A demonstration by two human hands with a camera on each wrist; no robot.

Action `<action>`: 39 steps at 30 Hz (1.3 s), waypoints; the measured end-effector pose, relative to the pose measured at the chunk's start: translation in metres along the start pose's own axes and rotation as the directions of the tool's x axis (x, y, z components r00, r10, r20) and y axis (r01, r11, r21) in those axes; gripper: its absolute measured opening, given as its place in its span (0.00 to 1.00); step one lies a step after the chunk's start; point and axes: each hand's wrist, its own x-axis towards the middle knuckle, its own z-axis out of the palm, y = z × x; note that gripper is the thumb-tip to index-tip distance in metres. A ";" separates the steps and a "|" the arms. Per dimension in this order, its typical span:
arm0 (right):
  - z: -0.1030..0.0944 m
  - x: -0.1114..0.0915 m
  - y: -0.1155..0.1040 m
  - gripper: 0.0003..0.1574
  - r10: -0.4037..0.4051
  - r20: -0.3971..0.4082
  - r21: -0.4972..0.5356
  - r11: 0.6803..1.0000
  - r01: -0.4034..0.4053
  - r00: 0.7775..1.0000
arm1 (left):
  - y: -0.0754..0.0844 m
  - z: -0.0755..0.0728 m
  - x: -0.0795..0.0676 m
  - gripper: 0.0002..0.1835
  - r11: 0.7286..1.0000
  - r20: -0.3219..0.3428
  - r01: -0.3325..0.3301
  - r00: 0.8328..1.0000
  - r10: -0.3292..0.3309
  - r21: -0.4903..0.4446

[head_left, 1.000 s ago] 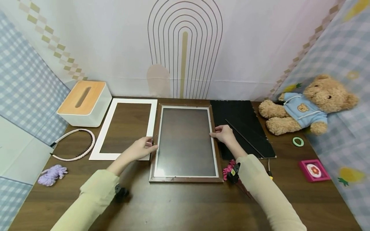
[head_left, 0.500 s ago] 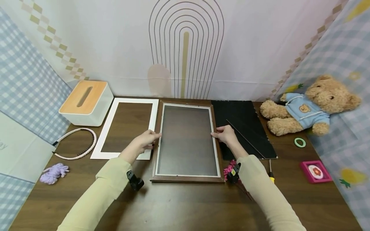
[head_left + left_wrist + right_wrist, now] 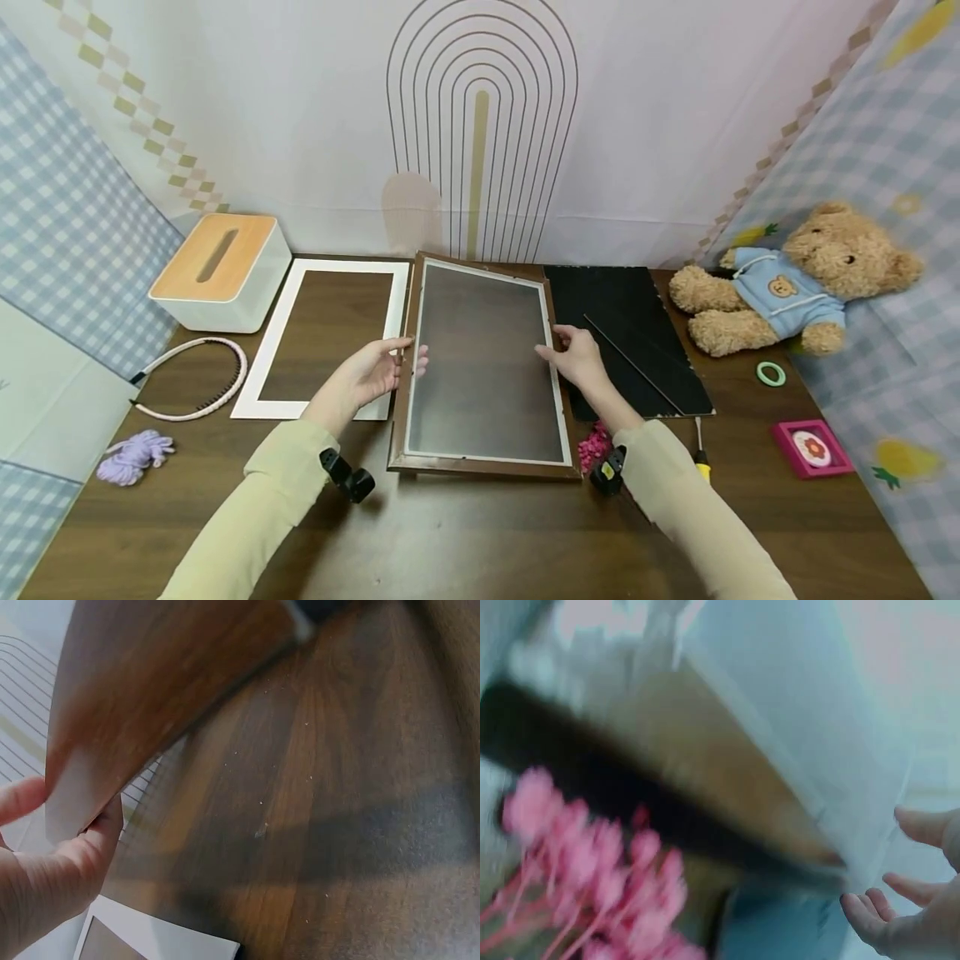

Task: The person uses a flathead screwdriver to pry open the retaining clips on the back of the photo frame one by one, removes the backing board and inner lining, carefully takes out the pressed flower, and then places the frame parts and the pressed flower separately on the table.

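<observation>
A brown wooden picture frame [image 3: 484, 468] with a white inner border and a clear panel [image 3: 487, 375] lies in the middle of the head view, tilted, its left side raised off the table. My left hand [image 3: 367, 377] grips that left side, thumb on the near face and fingers underneath; fingertips show through the panel. The left wrist view shows the hand [image 3: 56, 877] around the frame's edge [image 3: 157, 697]. My right hand [image 3: 581, 358] is at the frame's right side, thumb reaching over the edge. In the blurred right wrist view its fingers [image 3: 922, 892] are spread beside the frame.
A white mat [image 3: 307, 265] lies at left, near a tissue box [image 3: 217, 267], headband [image 3: 187, 342] and purple yarn [image 3: 133, 457]. At right are a black board [image 3: 622, 300] with a thin rod [image 3: 633, 362], pink flowers [image 3: 592, 446], a screwdriver [image 3: 701, 458] and a teddy bear [image 3: 795, 275].
The picture frame's left side has risen and the frame now tilts. My left hand has moved onto that edge, fingers beneath it. My right hand stays by the right edge, fingers looser.
</observation>
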 end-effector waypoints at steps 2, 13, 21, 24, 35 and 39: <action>0.006 -0.010 -0.016 0.35 -0.097 0.013 -0.001 0.995 0.097 0.995 | -0.002 -0.001 0.000 0.16 1.000 0.000 -0.022 1.000 0.022 0.015; 0.057 -0.063 -0.066 0.62 -0.645 0.358 -0.030 0.715 0.699 0.675 | -0.004 0.004 -0.002 0.40 0.994 -0.050 -0.085 0.995 0.088 0.061; 0.050 -0.066 -0.056 0.54 -0.824 0.349 -0.219 0.391 0.894 0.446 | -0.008 -0.003 0.001 0.43 0.982 -0.049 -0.055 0.997 0.065 0.181; 0.035 -0.063 -0.044 0.54 -0.835 0.374 -0.260 0.322 0.910 0.403 | -0.008 -0.007 0.003 0.39 0.969 -0.063 -0.033 0.997 0.050 0.245; -0.013 -0.054 0.013 0.25 -0.919 0.249 -0.505 0.145 0.851 0.305 | -0.011 -0.004 0.011 0.25 0.904 -0.115 0.006 0.992 0.048 0.428; -0.020 -0.053 0.028 0.16 -0.917 0.284 -0.560 0.079 0.825 0.280 | -0.012 -0.002 0.013 0.25 0.907 -0.137 0.004 0.989 0.060 0.422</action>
